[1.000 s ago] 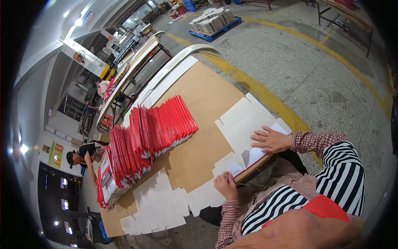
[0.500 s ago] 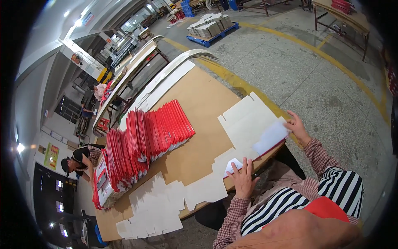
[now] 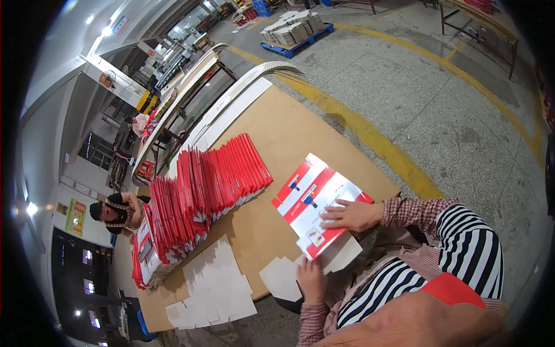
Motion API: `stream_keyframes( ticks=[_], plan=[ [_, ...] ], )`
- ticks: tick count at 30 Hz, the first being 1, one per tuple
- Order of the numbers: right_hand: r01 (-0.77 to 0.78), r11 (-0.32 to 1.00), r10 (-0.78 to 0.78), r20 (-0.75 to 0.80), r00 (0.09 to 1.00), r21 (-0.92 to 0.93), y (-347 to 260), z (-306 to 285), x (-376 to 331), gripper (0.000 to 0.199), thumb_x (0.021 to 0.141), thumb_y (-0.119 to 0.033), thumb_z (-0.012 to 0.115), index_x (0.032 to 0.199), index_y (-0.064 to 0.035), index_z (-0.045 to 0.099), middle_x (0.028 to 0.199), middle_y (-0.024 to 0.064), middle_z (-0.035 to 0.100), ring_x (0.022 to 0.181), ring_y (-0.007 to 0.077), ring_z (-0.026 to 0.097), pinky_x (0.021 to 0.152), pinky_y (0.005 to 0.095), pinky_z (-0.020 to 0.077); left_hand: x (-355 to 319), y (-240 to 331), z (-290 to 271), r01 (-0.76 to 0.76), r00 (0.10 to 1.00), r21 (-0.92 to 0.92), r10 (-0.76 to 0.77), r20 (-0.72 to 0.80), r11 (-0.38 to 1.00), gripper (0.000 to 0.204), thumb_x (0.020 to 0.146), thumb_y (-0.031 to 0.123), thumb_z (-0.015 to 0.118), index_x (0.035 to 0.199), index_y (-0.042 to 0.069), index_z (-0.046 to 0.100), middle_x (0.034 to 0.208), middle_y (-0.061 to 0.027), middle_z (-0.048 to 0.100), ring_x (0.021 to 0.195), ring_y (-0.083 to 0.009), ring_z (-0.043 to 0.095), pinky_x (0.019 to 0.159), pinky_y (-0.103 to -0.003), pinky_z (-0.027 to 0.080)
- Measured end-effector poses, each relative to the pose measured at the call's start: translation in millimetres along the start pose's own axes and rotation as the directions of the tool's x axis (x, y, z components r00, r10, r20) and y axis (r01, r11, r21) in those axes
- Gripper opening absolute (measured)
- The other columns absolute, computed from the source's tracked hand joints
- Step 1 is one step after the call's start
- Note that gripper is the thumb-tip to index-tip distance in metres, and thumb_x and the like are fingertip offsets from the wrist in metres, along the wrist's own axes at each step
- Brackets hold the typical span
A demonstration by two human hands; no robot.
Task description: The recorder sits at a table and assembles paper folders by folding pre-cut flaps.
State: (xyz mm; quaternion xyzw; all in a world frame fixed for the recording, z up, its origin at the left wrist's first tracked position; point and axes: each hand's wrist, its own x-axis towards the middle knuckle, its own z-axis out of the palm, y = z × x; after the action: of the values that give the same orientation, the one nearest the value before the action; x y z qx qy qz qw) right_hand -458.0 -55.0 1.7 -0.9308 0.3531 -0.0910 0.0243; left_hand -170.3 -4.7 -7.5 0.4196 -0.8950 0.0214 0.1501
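Note:
A red and white printed carton blank [image 3: 315, 199], folded flat, lies on the near right part of the brown-topped table [image 3: 300, 127]. My right hand [image 3: 347, 214] rests flat on its printed face, fingers spread and pointing left. At the near lower edge of the carton, my left hand [image 3: 313, 280] has its fingers closed on the rim. Pale unprinted flaps [image 3: 280, 279] stick out under the carton, past the table's near edge. Left of my hands, another unprinted blank [image 3: 217, 280] lies flat. A long row of folded red cartons [image 3: 211, 185] stands on edge further left.
A co-worker in a dark cap [image 3: 115, 214] leans at the table's far left end. White sheets [image 3: 237, 110] are stacked along the far edge. Beyond, a blue pallet [image 3: 298, 43] carries bundled cartons on the floor. Another table [image 3: 480, 26] stands at the upper right.
The blank in front of me was pale side up and now shows its printed face, further left on the table. My right hand moved left onto it; my left hand moved down to its near edge.

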Motion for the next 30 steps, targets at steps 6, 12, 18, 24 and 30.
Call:
stream_keyframes(
  ticks=[6,12,18,24,30],
  plan=[
    [-0.036,0.939,0.204,-0.47,0.859,0.342,10,-17,-3,0.067,0.089,-0.046,0.049,0.145,-0.0136,0.03,0.152,0.0161,0.021,0.141,0.0365,0.017,0.113,0.0518,0.0146,48,-97,-24,0.412,0.767,-0.425,-0.054,0.64,0.806,0.02,0.083,0.019,0.07,0.082,-0.001,0.068,0.068,-0.0057,0.067,0.06,-0.0142,0.06,0.057,-0.032,0.047],
    [-0.114,0.993,0.114,-0.191,0.975,0.012,6,5,1,0.058,0.093,-0.047,0.043,0.141,-0.0138,0.038,0.147,0.0175,0.03,0.136,0.0368,0.026,0.108,0.0505,0.0232,74,-115,-26,0.522,0.75,-0.459,-0.129,0.649,0.719,0.036,0.075,0.026,0.079,0.093,-0.002,0.063,0.082,-0.0094,0.067,0.07,-0.0162,0.063,0.059,-0.03,0.049],
    [-0.089,0.899,0.16,-0.134,0.978,0.428,1,5,23,0.033,0.083,-0.028,0.063,0.104,-0.003,0.058,0.097,0.0117,0.054,0.097,0.0326,0.054,0.081,0.0423,0.0447,18,-71,-26,0.554,0.827,-0.439,-0.528,0.193,0.707,0.04,0.07,0.02,0.08,0.092,-0.002,0.056,0.083,-0.0161,0.067,0.069,-0.0277,0.066,0.058,-0.035,0.051],
    [0.301,0.794,-0.175,-0.274,0.945,0.529,-42,4,93,0.046,0.078,-0.041,0.067,0.106,-0.0064,0.059,0.107,0.0187,0.054,0.102,0.0388,0.053,0.082,0.0464,0.0452,-21,-24,4,0.459,0.881,-0.143,-0.47,-0.053,0.877,0.036,0.075,0.013,0.066,0.108,0.002,0.057,0.113,-0.0188,0.061,0.099,-0.0337,0.058,0.086,-0.04,0.045],
    [0.408,0.786,-0.314,-0.267,0.911,0.466,-24,25,78,0.057,0.077,-0.052,0.065,0.115,-0.0098,0.06,0.125,0.0169,0.051,0.103,0.0379,0.052,0.086,0.0462,0.0427,-69,-44,-23,0.049,0.998,0.011,-0.05,0.049,0.999,0.062,0.074,0.016,0.072,0.131,0.005,0.048,0.129,-0.0104,0.054,0.12,-0.0249,0.051,0.106,-0.05,0.03]
  ],
)
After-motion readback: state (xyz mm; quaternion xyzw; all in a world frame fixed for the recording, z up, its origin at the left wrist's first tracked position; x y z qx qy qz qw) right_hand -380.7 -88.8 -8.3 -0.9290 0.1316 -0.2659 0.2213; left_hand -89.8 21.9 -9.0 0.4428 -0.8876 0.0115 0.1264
